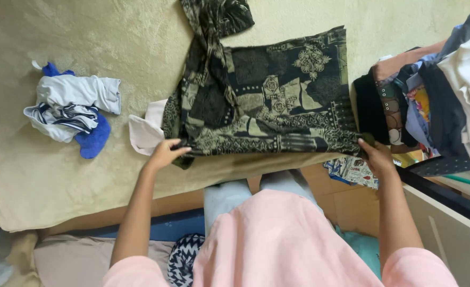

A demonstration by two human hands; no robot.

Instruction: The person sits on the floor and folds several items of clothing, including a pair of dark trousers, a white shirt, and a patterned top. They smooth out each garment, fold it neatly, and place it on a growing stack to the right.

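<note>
Gripping one patterned garment (pixel 267 95), left hand (pixel 163 154), right hand (pixel 377 157), two hands

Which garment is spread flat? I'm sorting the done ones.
The black-and-olive patterned garment, held at its near edge by both hands; the white-and-blue clothes are crumpled, the right-hand pile heaped.

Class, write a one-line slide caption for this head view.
Both hands, left hand and right hand, grip a black-and-green patterned garment on a bed.
</note>
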